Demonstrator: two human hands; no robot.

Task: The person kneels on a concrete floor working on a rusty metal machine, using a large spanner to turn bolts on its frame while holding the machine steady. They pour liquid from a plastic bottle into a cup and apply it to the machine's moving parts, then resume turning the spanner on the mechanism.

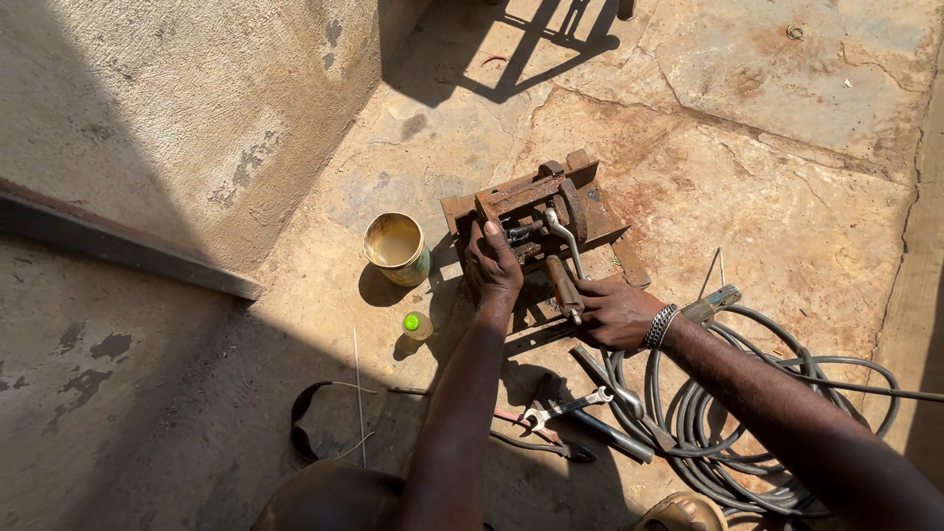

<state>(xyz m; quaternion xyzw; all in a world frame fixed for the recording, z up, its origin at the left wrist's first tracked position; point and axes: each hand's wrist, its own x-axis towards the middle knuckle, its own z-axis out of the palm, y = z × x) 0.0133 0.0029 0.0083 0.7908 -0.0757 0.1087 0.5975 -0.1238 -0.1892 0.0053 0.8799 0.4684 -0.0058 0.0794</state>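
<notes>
The rusty vise sat on the stone floor, a paint tin just left of it. The left hand pressed flat on its body, while the right hand gripped the handle near its front; work looked underway, spanners lying unused behind.

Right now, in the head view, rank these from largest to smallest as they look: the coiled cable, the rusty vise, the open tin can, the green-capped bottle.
1. Coiled cable, though it lies nearer the camera, which may flatter it.
2. Rusty vise.
3. Open tin can.
4. Green-capped bottle, clearly smallest.
</notes>
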